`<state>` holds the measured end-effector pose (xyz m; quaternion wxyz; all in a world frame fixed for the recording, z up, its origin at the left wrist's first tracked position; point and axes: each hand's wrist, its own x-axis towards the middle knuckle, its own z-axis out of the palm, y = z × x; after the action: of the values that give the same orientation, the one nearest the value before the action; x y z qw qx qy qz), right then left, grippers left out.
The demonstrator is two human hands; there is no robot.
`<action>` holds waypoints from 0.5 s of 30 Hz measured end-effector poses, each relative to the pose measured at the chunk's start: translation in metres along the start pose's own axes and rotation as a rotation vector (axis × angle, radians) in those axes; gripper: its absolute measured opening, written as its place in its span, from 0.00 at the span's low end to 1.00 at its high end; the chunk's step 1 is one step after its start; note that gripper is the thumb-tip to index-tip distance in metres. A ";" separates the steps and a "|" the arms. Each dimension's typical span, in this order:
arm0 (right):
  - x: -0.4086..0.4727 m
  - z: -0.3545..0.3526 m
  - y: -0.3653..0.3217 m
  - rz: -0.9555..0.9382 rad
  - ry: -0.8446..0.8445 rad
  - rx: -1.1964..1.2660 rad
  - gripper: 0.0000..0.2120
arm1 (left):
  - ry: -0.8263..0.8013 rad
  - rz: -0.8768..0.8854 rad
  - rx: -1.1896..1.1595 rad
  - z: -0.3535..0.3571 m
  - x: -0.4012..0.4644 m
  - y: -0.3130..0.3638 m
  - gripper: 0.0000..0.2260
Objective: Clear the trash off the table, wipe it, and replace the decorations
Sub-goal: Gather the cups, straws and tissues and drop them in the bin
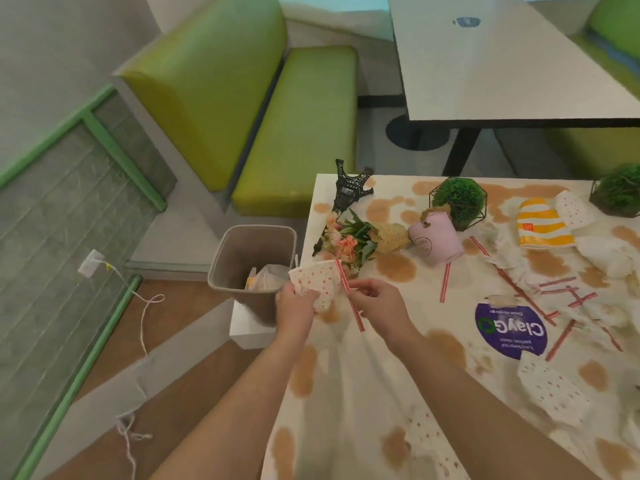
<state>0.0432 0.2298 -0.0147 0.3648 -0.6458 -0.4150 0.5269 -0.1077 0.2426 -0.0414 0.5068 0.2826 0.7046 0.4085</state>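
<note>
Trash bin (pixel 254 258) seen left of table (pixel 363 375) edge, paper inside. Left hand (pixel 296 304) extended forward over table's left edge, fingers curled round polka-dot paper cup (pixel 317 280) — cup held just beside bin. Right hand (pixel 375 301) raised alongside, red-striped straw (pixel 349 296) pinched between fingertips, slanting down toward stained tabletop. More straws, napkins, toppled decorations scattered farther right.

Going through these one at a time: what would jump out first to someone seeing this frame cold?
The hands at centre: the left hand holds a dotted paper cup beside the bin, while the right hand pinches a red-striped straw. Next, the table, blotched with brown spills and strewn with more straws and crumpled napkins. At its far edge, a toppled pink pot and flowers lie near a black tower model.
</note>
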 end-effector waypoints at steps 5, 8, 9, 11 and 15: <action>0.019 0.058 -0.012 0.055 0.040 -0.039 0.06 | 0.059 -0.021 -0.027 -0.060 0.050 0.006 0.17; 0.040 0.092 -0.019 0.076 0.046 -0.060 0.06 | 0.123 -0.025 -0.028 -0.088 0.083 0.018 0.15; 0.048 0.102 -0.021 0.080 0.051 -0.062 0.06 | 0.138 -0.032 -0.038 -0.094 0.092 0.022 0.16; 0.061 0.123 -0.028 0.087 0.060 -0.060 0.06 | 0.129 -0.061 -0.059 -0.107 0.110 0.029 0.21; 0.082 0.157 -0.038 0.083 0.073 -0.097 0.08 | 0.066 -0.112 -0.030 -0.124 0.123 0.033 0.32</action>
<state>-0.1085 0.3252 -0.0386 0.3259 -0.6981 -0.3995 0.4968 -0.2655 0.3235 -0.0541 0.5096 0.2213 0.7294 0.3991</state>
